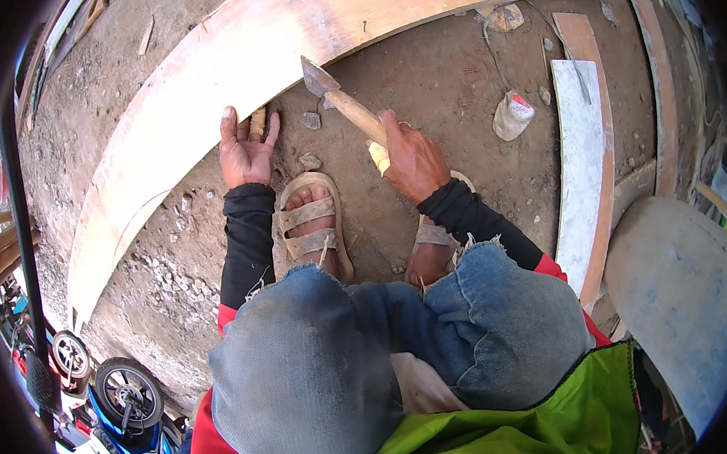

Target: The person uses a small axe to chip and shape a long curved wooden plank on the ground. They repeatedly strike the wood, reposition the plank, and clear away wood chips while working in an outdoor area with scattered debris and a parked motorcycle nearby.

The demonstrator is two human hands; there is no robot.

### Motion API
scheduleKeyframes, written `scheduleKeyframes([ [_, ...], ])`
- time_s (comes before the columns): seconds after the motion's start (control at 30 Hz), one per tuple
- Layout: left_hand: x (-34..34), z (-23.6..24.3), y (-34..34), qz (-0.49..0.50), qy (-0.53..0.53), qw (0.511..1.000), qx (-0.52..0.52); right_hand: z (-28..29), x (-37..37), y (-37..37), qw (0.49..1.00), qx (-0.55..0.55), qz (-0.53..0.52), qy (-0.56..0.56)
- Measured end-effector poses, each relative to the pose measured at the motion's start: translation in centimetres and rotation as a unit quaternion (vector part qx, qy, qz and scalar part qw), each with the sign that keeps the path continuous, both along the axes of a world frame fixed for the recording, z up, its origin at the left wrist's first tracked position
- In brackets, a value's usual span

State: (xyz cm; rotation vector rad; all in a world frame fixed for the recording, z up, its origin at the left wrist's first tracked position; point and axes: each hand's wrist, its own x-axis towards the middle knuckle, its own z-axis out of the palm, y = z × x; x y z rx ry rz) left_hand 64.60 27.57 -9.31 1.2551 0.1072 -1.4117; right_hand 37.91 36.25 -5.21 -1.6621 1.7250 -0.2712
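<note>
My left hand (248, 155) is at the near edge of a long pale wooden board (189, 92). Its thumb rests on the top face while the other fingers go under the edge, partly hidden; something tan is wrapped round one finger. In my right hand (414, 164) is a wooden-handled tool (357, 115) with a flat grey metal head, gripped by the handle. The head points up and left, right by the board's edge; I cannot tell whether it touches. Something pale yellow shows beside the right fingers.
My sandalled feet (311, 218) stand on dirt ground with stones. To the right are a pale can-like container (513, 115), a whitish strip (578, 164) over a brown plank (593, 55), and a grey-blue panel (684, 291). Motorbikes (128, 395) stand at lower left.
</note>
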Motion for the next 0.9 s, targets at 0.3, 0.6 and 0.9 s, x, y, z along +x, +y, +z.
scheduleKeyframes([
  [0.3, 0.5, -0.7, 0.3, -0.047, 0.017, 0.998, -0.026, 1.6, 0.3, -0.5, 1.0, 0.007, -0.009, 0.021],
  [0.6, 1.9, 2.7, 2.1, -0.108, 0.065, 0.992, -0.023, 1.1, -0.9, 0.4, 0.997, 0.06, -0.027, -0.049],
  [0.9, 13.9, 2.0, 7.8, 0.167, -0.153, 0.972, 0.06, -0.1, -4.5, 2.9, 0.968, 0.225, 0.06, -0.095],
])
